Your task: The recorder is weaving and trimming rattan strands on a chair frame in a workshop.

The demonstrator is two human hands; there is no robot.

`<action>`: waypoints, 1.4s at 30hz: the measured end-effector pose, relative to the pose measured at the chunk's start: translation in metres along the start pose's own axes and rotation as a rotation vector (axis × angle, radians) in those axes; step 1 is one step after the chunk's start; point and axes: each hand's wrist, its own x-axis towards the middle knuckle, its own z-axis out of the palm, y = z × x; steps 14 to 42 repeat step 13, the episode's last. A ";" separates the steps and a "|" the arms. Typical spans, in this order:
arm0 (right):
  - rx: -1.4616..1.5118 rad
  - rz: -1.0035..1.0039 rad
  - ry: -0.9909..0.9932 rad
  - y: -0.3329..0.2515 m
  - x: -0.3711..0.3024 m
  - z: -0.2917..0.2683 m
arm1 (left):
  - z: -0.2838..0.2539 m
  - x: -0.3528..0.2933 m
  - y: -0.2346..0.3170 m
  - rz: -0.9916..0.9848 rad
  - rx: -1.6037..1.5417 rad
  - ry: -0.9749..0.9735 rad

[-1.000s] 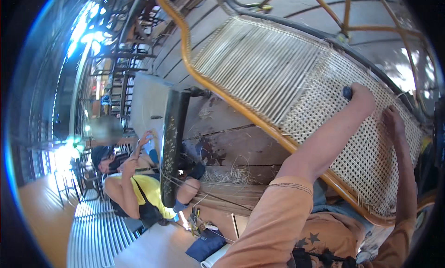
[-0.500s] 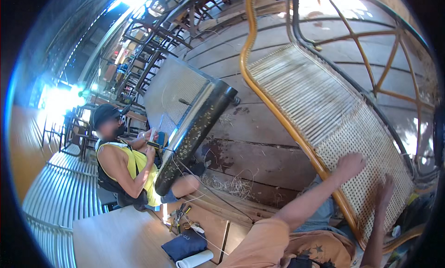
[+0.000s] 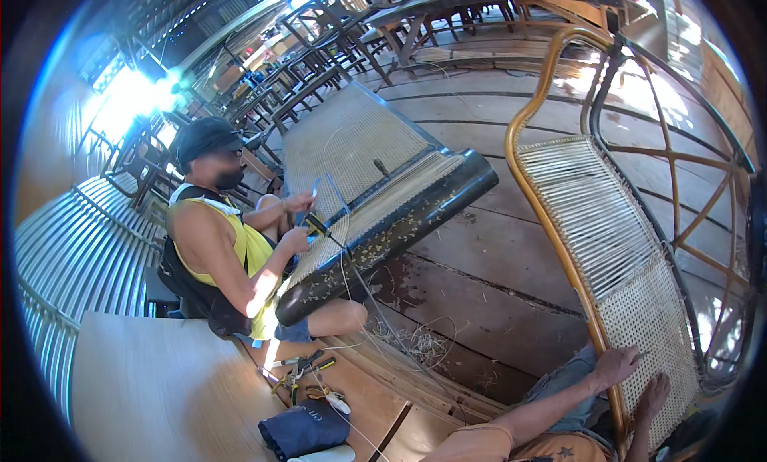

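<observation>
A rattan chair frame [image 3: 551, 242] with a woven cane panel [image 3: 647, 302] stands at my right. The panel's upper part has only parallel strands, while its lower part is a close open-hole weave. My left hand [image 3: 617, 368] is closed over the lower weave, near the chair's light-brown side rail. A small, thin tip sticks out past its fingers; I cannot make out what it belongs to. Right of it, my right hand [image 3: 653, 396] lies against the weave with its fingers stretched out and nothing visible in them.
At left a person [image 3: 220, 230] in a yellow top works with a yellow-and-black tool [image 3: 318, 225] at a dark-framed cane lounger [image 3: 399, 230]. Pliers [image 3: 300, 370], a dark blue pouch [image 3: 307, 428] and a wooden board [image 3: 152, 374] lie nearer. Cane scraps [image 3: 419, 342] litter the floor.
My view has swung, so the chair and my hands sit farther right and lower. My left hand stays closed over the weave; a thin tip now shows at it. The other person keeps working.
</observation>
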 end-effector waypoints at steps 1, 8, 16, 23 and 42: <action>0.019 0.066 -0.017 -0.002 0.001 -0.001 | 0.000 0.001 -0.001 0.014 0.025 0.024; 0.019 0.035 -0.003 0.007 0.002 0.009 | 0.000 -0.001 -0.004 0.081 -0.030 0.068; -0.007 0.020 -0.006 0.022 0.009 0.018 | 0.008 0.005 -0.009 0.101 -0.003 0.028; -0.007 0.020 -0.006 0.022 0.009 0.018 | 0.008 0.005 -0.009 0.101 -0.003 0.028; -0.007 0.020 -0.006 0.022 0.009 0.018 | 0.008 0.005 -0.009 0.101 -0.003 0.028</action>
